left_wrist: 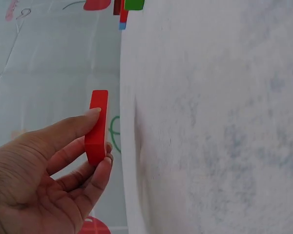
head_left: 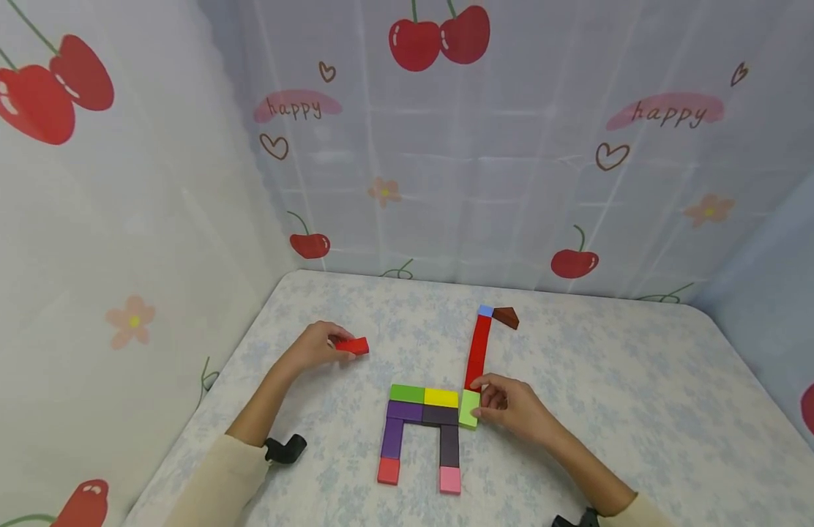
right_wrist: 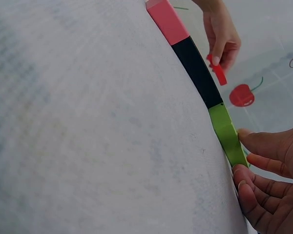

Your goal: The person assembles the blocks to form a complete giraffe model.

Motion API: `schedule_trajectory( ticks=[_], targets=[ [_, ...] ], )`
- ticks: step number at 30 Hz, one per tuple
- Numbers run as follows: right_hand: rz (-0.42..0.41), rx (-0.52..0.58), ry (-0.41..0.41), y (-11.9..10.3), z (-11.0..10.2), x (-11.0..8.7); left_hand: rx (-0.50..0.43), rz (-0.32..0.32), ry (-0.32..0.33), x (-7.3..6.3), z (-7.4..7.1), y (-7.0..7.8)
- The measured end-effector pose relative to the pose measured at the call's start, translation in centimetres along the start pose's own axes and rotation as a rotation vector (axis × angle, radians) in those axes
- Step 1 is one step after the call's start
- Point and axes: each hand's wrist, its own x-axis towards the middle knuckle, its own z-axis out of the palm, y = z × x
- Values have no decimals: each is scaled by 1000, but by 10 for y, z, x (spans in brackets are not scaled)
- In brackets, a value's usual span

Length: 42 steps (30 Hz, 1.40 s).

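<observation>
My left hand (head_left: 320, 345) pinches a small red block (head_left: 358, 346) between thumb and fingers. In the left wrist view, this red block (left_wrist: 98, 127) appears as a slim bar with an angled lower end. Over on the right, my right hand (head_left: 509, 404) pinches a light green block (head_left: 469, 410) at the base of a long red strip (head_left: 477, 353). The right wrist view shows the thumb and fingertips at opposite edges of the green block (right_wrist: 228, 135). That block lies alongside the dark purple block (head_left: 440, 415) and the yellow block (head_left: 441, 397).
A flat figure of blocks lies on the patterned tablecloth (head_left: 611, 366): a green block (head_left: 407, 394), a purple block (head_left: 405, 411), two legs ending in a red block (head_left: 389, 471) and a pink block (head_left: 449, 480). A light blue piece (head_left: 486, 311) and brown piece (head_left: 506, 317) top the strip.
</observation>
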Motion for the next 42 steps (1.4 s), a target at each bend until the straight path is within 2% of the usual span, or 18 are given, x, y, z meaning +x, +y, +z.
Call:
schedule_trajectory(
  ticks=[3,8,15,21,33,42],
  targets=[
    [5,5,2,0,1,0,19,28,-31,-4,7,11],
    [8,9,-3,1,0,0,29,38,-103,-15,17,23],
    [-3,2,-1,3,0,1,-13,38,-177,-28,30,28],
    [4,-2,0,2,0,0,-34,30,-196,-36,38,30],
    [9,5,-6,3,1,0,-57,71,-241,-44,38,33],
    [5,8,-5,2,0,0,-85,90,-278,-43,34,33]
  ],
)
